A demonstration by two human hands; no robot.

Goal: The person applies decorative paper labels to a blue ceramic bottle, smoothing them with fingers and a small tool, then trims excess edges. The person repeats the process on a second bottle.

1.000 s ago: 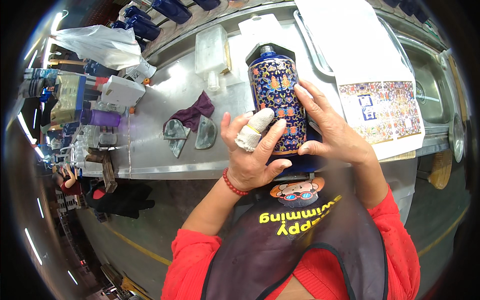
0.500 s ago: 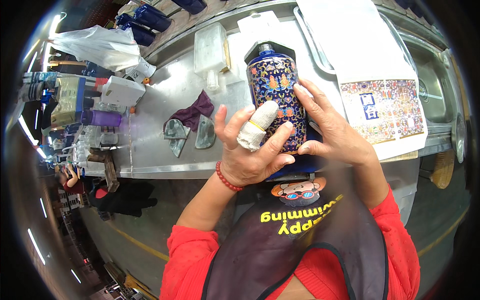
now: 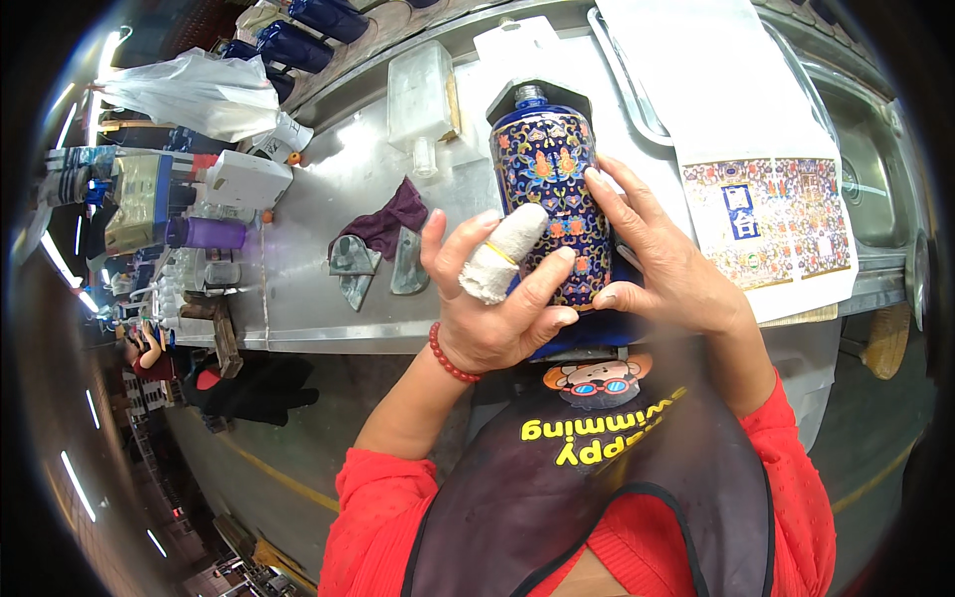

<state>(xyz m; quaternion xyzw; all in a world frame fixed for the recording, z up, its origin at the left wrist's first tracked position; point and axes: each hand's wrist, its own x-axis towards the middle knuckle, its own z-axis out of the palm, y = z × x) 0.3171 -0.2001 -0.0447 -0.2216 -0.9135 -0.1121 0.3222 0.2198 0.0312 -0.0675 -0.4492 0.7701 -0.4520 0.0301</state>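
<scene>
A dark blue bottle (image 3: 557, 174) with a dense multicoloured floral pattern leans with its bare threaded neck pointing away, against a dark angular-edged support. My right hand (image 3: 662, 249) grips its right side, fingers along the edge and thumb at the lower corner. Over the bottle's left side is my left hand (image 3: 502, 289), fingers spread. One of its fingers wears a white cloth wrap (image 3: 512, 249) fastened with a yellow band, and the wrapped tip rests on the patterned face. Whatever supports the bottle's base is mostly hidden by my hands and apron.
Patterned sheets (image 3: 771, 219) lie on white paper to the right, beside a metal sink (image 3: 875, 199). On the steel table (image 3: 308, 219) are a purple cloth (image 3: 393, 221), grey-green scraper-like pieces (image 3: 353, 269) and a clear bottle (image 3: 423, 99). Blue bottles (image 3: 308, 45) stand at the far left.
The wrapped finger of my left hand has shifted slightly left and down across the bottle's face. My right hand keeps its grip, and the bottle stays in place.
</scene>
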